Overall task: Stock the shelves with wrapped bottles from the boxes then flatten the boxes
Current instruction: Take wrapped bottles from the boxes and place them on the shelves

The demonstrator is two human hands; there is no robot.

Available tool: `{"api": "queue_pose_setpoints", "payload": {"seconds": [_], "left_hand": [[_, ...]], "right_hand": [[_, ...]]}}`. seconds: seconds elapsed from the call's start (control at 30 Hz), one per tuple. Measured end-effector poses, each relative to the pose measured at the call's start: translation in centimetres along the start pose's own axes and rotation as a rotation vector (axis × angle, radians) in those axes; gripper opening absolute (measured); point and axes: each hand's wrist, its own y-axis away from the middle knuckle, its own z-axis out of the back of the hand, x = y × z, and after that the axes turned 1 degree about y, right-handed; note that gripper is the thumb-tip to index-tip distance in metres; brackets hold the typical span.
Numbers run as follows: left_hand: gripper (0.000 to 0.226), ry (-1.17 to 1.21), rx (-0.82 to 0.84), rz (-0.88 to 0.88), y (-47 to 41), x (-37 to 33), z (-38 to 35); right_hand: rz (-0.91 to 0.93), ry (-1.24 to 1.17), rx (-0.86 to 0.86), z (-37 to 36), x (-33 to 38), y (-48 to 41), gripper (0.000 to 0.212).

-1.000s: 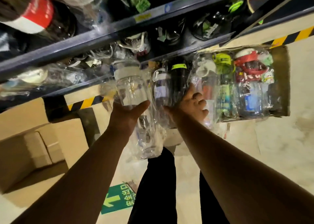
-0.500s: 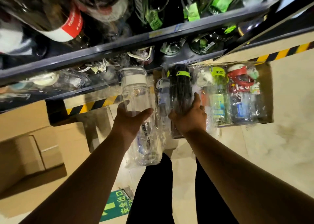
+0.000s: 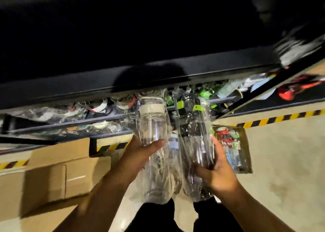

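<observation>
My left hand [image 3: 140,151] grips a clear wrapped bottle [image 3: 154,131] with a white band near its cap. My right hand [image 3: 216,172] grips a dark wrapped bottle [image 3: 195,136] with a lime-green tag at its top. Both bottles stand upright side by side, raised in front of the dark shelf edge [image 3: 123,89]. Below them on the floor at the right lies an open cardboard box [image 3: 245,143] with several wrapped bottles [image 3: 228,140] still inside. The lower shelves [image 3: 70,124] hold more wrapped bottles. The frame is motion-blurred.
Cardboard boxes [image 3: 58,172] sit on the floor at the left, under the shelving. Yellow-and-black hazard tape [image 3: 274,120] runs along the floor by the shelf base. The top of the view is dark. My legs [image 3: 158,217] stand at the bottom centre.
Both hands have lifted their bottles up out of the box toward the shelf. The view has tilted upward and the box now lies lower and further right.
</observation>
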Motion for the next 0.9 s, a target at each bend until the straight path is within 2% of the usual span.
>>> {"api": "queue_pose_setpoints", "payload": {"seconds": [0.07,0.1,0.2,0.3,0.4,0.5,0.53,0.67,0.77,0.83,0.9], "left_hand": [[0.103,0.038,0.000,-0.025,2.6,-2.5,0.1],[0.111,0.052,-0.031,-0.035,3.8,-3.9,-0.3],[0.125,0.067,-0.026,-0.097,7.0,-7.0,-1.3],[0.129,0.054,-0.035,-0.216,9.1,-9.2,-2.6],[0.115,0.035,-0.025,-0.314,10.6,-11.5,-5.0],[0.078,0.029,-0.005,-0.362,10.4,-12.9,-8.0],[0.076,0.005,-0.019,-0.382,10.1,-13.2,-9.0],[0.094,-0.087,-0.040,-0.390,8.2,-14.1,-12.3],[0.086,-0.112,-0.053,-0.404,6.4,-14.6,-14.6],[0.079,-0.102,-0.055,-0.387,5.1,-15.2,-15.9],[0.085,-0.053,-0.040,-0.341,3.6,-15.6,-17.0]], "right_hand": [[0.028,-0.039,0.101,0.4,3.0,2.3,0.105],[0.074,-0.009,0.116,0.6,4.2,3.0,0.107],[0.185,0.063,0.101,1.0,6.9,4.6,0.100],[0.264,0.148,0.172,2.2,10.0,6.3,0.096],[0.244,0.128,0.267,4.4,13.1,7.0,0.071],[0.221,0.157,0.321,6.9,14.2,5.8,0.075],[0.205,0.159,0.321,7.6,14.3,5.3,0.078],[0.149,0.156,0.214,10.7,13.5,1.3,0.080],[0.141,0.111,0.072,13.0,13.2,-2.6,0.080],[0.172,0.097,-0.030,14.4,13.6,-5.3,0.072],[0.234,0.104,-0.119,15.6,14.8,-7.8,0.064]]}}
